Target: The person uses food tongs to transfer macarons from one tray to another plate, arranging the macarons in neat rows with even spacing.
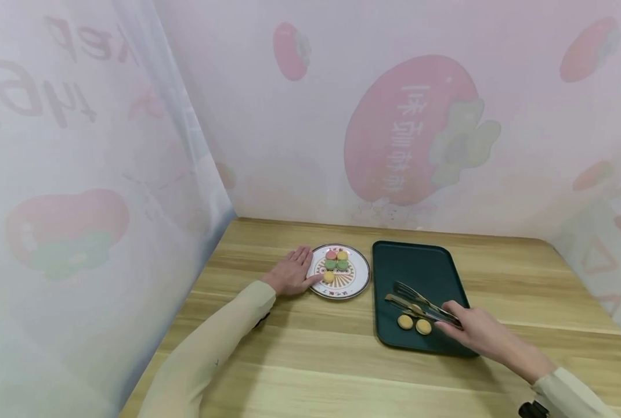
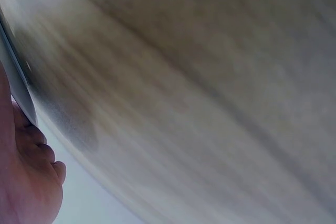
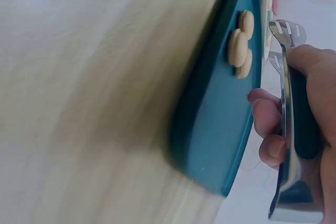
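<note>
My left hand (image 1: 291, 273) rests at the left rim of a round white patterned plate (image 1: 360, 277), fingers extended and thumb over the edge. On the plate lie a pink macaron (image 1: 331, 255), two green ones and two yellow ones, the nearer yellow macaron (image 1: 328, 277) close to the thumb. My right hand (image 1: 475, 332) grips metal tongs (image 3: 302, 114) with a dark handle panel. Their slotted tips stand apart above the dark green tray (image 1: 417, 261), nothing between them. Three yellow macarons (image 3: 239, 47) sit together on the tray, one partly hidden by the tongs in the head view.
Plate and tray stand side by side on a wooden table (image 1: 310, 360), a narrow gap between them. A pale printed curtain (image 1: 310, 145) rises behind the table and at both sides.
</note>
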A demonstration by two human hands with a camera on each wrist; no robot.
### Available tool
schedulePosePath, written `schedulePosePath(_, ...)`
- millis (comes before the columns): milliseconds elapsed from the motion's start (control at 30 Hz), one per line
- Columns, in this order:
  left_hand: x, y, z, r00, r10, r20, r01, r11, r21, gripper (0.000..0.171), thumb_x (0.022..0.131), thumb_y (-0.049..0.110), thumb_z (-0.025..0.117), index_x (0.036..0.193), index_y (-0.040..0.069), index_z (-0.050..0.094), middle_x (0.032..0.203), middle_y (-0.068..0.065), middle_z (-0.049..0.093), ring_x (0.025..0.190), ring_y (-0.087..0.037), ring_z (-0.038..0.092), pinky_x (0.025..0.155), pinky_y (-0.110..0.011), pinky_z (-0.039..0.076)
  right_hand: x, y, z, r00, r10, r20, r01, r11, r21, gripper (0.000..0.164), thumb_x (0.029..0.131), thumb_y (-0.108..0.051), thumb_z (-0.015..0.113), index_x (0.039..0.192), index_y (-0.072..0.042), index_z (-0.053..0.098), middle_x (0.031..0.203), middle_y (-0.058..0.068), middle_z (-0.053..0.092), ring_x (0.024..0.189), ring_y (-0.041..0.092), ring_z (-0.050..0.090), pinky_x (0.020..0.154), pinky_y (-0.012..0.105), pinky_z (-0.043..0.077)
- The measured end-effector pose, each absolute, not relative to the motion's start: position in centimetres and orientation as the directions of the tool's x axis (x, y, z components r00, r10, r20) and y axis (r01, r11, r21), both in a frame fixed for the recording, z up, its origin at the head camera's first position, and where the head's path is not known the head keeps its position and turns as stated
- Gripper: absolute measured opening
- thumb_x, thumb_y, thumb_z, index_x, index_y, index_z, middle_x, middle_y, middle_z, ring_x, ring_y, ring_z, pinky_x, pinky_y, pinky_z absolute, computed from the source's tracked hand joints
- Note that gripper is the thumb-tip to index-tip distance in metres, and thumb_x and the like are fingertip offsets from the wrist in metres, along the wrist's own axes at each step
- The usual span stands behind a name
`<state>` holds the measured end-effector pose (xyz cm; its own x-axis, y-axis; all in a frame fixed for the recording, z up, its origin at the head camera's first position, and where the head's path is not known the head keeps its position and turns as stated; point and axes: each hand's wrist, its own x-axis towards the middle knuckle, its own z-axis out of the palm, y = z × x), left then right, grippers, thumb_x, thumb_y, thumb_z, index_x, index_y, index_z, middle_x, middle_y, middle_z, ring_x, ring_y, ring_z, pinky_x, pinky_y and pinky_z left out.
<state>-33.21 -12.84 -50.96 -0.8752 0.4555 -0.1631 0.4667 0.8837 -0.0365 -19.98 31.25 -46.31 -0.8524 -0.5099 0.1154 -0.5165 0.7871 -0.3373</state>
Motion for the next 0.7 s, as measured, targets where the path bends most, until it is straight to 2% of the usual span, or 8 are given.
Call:
schedulePosePath(500,-33.1,-12.8,-50.8,-0.876,0.453,-0.169,0.465,0.884,-0.039,0.095,0.096,0.072,0.013,0.156,-0.001,0.01,0.165,-0.018,0.006,0.154,-0.03,0.006,0.126,-0.042,0.013,-18.7,33.3,-47.0,-0.84,-0.527,0.132,-0.537,0.767,-0.351,0.021,0.097,-0.029,0.062,0.108,-0.011,0.057,0.065,-0.016,0.051,0.048,-0.007,0.036,0.043,0.016,0.034)
schedulePosePath(700,-33.0,-12.7,-50.8,-0.879,0.445,-0.174,0.458,0.888,-0.045,0.094,0.097,0.071,0.013,0.156,-0.001,0.009,0.165,-0.017,0.005,0.154,-0.029,0.005,0.126,-0.041,0.012,-18.5,33.8,-47.4,-0.83,-0.529,0.176,-0.555,0.758,-0.343,0.018,0.096,-0.025,0.065,0.105,-0.012,0.057,0.064,-0.016,0.049,0.048,-0.008,0.035,0.043,0.016,0.033)
